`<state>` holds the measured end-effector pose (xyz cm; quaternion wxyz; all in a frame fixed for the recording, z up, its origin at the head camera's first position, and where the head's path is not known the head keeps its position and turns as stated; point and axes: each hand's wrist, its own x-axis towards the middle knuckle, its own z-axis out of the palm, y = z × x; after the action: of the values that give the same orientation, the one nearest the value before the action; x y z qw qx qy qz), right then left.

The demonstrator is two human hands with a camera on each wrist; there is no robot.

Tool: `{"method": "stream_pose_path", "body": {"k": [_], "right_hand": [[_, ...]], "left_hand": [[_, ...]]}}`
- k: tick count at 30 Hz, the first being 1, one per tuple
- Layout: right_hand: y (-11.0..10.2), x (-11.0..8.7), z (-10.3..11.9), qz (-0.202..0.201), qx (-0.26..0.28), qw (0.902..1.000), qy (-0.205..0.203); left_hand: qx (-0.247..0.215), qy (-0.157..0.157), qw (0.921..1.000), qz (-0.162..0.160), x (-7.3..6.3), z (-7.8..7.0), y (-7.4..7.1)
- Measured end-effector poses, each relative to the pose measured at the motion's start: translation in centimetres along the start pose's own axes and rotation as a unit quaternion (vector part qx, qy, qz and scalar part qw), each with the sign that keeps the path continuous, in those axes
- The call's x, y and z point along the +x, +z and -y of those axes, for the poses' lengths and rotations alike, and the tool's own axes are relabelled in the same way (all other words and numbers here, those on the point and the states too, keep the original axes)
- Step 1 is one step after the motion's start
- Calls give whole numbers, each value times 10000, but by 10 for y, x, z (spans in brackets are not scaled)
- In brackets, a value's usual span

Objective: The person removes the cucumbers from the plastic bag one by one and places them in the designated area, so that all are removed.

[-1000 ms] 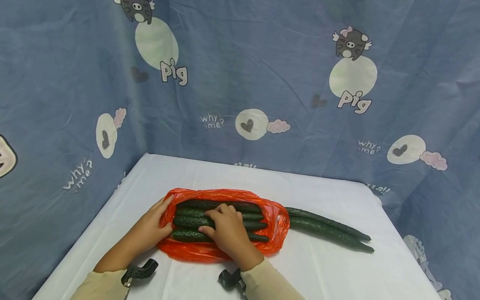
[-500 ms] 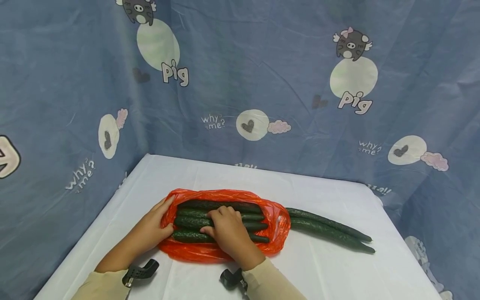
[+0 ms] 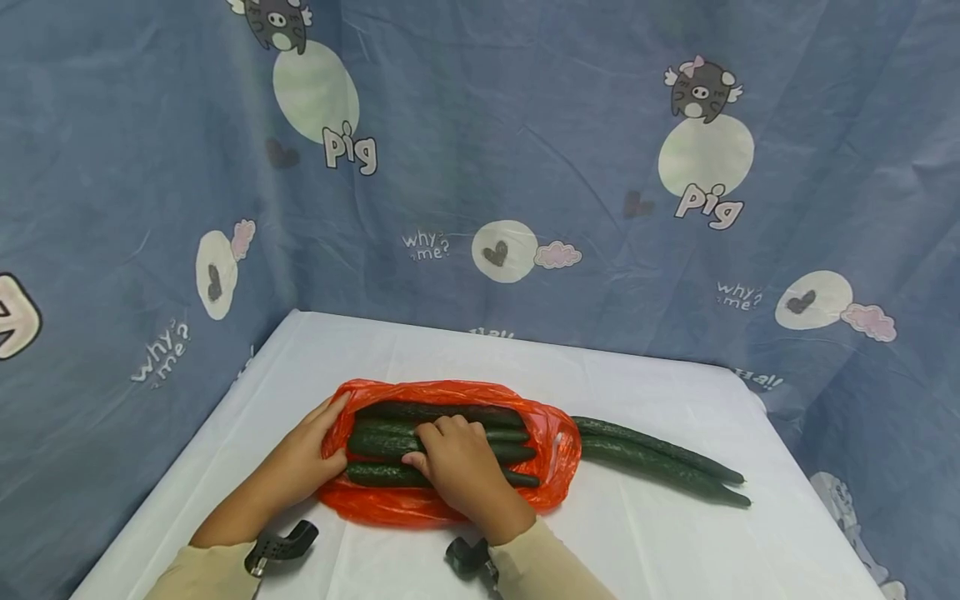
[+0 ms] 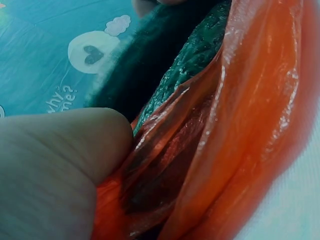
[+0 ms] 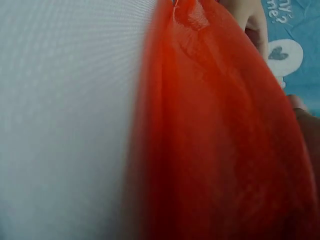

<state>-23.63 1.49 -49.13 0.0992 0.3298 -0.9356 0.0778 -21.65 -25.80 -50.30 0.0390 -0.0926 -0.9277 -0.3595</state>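
Note:
A red plastic bag [image 3: 450,390] lies with its mouth facing up and several long green cucumbers side by side in it. My left hand [image 3: 303,454] holds the bag's left end, fingers stretched along the far side and thumb at the near rim. In the left wrist view the thumb [image 4: 65,150] presses against the bag beside a cucumber. Reaching in over the bag's near side, my right hand [image 3: 459,462] grips a middle cucumber [image 3: 375,445], its fingers bent over the top and its thumb on the near side. The nearest cucumber [image 3: 382,476] lies slightly apart.
Two more cucumbers [image 3: 660,467] lie outside the bag, stretching right from its right end. All rests on a white-covered table [image 3: 600,542]. A blue printed cloth [image 3: 570,150] hangs behind and to both sides. Each wrist carries a small black camera mount [image 3: 283,543].
The middle cucumber under my right hand has shifted slightly away from the nearest one, so more red shows between them. My left hand stays at the bag's end.

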Motion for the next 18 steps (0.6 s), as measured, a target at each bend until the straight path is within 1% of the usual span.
{"method": "stream_pose_path", "body": {"k": [3,10,18], "right_hand": [[-1,0,0,-5,-77,9999,-85],[-6,1,-6,-232,-35,9993,-299],[-16,0,-5,-200,-75,9993,-294]], "left_hand": [[-14,16,10000,24,0,0,-1],[-38,56,10000,6,3,-1,-3],[30,-76,10000,43,0,0,-1]]}}
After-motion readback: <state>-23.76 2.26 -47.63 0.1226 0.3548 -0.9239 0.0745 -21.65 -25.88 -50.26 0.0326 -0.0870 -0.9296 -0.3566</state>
